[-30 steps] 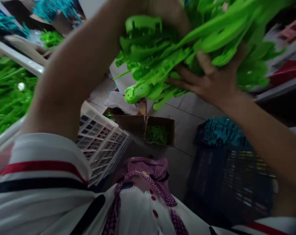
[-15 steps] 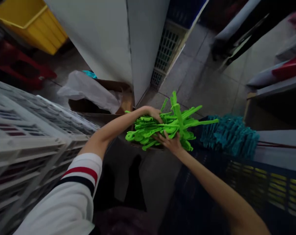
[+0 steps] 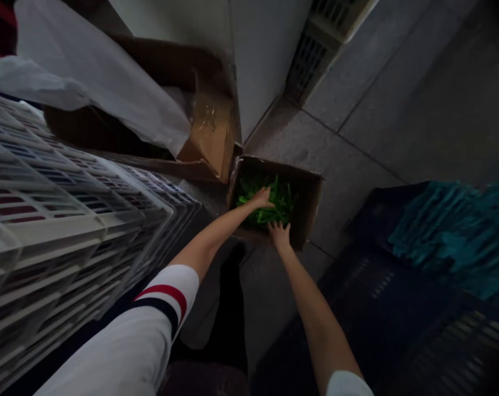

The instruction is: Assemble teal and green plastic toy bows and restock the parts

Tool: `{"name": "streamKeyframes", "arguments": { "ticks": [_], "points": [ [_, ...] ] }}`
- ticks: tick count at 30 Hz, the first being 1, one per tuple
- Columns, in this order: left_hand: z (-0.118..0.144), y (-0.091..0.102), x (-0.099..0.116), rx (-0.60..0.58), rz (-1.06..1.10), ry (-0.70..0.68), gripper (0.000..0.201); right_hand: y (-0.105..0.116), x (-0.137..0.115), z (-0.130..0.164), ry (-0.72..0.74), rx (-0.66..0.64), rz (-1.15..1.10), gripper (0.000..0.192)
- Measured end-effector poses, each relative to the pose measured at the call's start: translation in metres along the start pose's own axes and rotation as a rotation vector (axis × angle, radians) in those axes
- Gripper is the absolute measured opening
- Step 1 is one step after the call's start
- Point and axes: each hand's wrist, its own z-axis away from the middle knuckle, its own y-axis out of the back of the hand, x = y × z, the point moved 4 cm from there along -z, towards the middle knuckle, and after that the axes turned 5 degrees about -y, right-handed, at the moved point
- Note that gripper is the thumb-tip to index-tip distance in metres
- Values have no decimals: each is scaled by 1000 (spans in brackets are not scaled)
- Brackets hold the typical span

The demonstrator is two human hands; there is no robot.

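Crates (image 3: 59,236) of white lattice fill the left of the frame. Upper left, pale sheeting (image 3: 121,99) lies across a large carton (image 3: 212,132). At centre, my left hand (image 3: 262,199) reaches over the green pieces (image 3: 284,204), which lie inside a small carton (image 3: 309,212); I cannot tell whether it grips any. Just right, my right hand (image 3: 279,235) has its fingers spread wide at the lower edge of these pieces. Teal pieces (image 3: 459,236) lie heaped at right, beside a dark blue crate (image 3: 356,302).
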Motion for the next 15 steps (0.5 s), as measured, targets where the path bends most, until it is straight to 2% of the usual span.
{"name": "streamKeyframes", "arguments": {
  "ticks": [2,4,7,10,13,15],
  "points": [
    [36,-2,-12,50,89,70,72,-13,-8,24,7,-61,-54,54],
    [93,2,-25,90,170,147,52,-25,-16,64,12,-111,-118,54],
    [210,13,-45,136,232,277,31,-40,-26,140,-3,-177,-241,50],
    [335,30,-64,179,226,403,23,-49,-41,221,-30,-240,-417,43],
    [439,55,-74,215,208,477,28,-38,-69,283,-31,-239,-627,38],
    [489,72,-72,244,203,486,31,-11,-95,305,-1,-181,-759,36]
  ]
}}
